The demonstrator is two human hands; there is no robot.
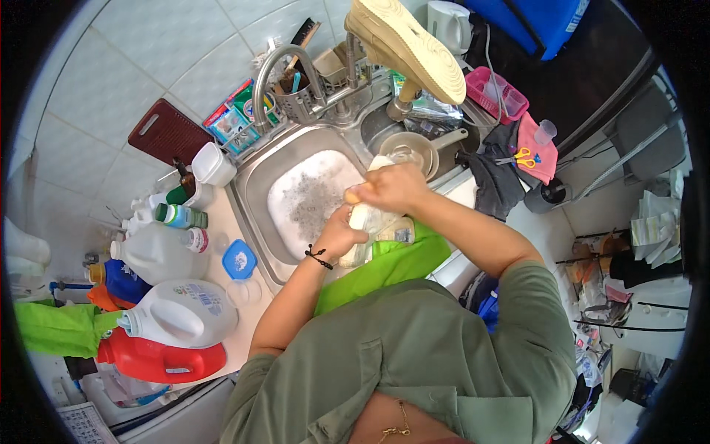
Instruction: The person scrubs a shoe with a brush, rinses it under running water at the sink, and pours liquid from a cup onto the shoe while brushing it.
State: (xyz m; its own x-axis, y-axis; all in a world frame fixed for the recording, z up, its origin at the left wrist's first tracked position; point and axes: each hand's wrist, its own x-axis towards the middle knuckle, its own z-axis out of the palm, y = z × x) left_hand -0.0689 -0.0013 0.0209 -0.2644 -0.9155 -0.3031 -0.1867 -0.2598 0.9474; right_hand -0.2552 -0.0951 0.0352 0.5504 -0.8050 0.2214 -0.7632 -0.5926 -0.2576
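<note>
A wet, cream-coloured shoe [363, 219], mostly covered by my hands, is held over the near right rim of the steel sink [249, 183]. My left hand [343, 233] grips its side, thumb on top. Closed on a small tan object [355, 193], perhaps a brush handle, my right hand [396, 186] presses against the shoe. Foamy grey-white water [313, 200] stands in the basin under my left hand. Another tan shoe [410, 47] is propped up behind the second basin, its ridged sole facing outward. Bright green cloth [383, 272] lies between the sink and my body.
A curved faucet [277, 55] arches over the sink. Several detergent jugs, including a white one [183, 313] and a red one [161, 358], crowd the left counter. A saucepan [410, 147] sits in the right basin. Yellow scissors [524, 158] rest on cloths at right.
</note>
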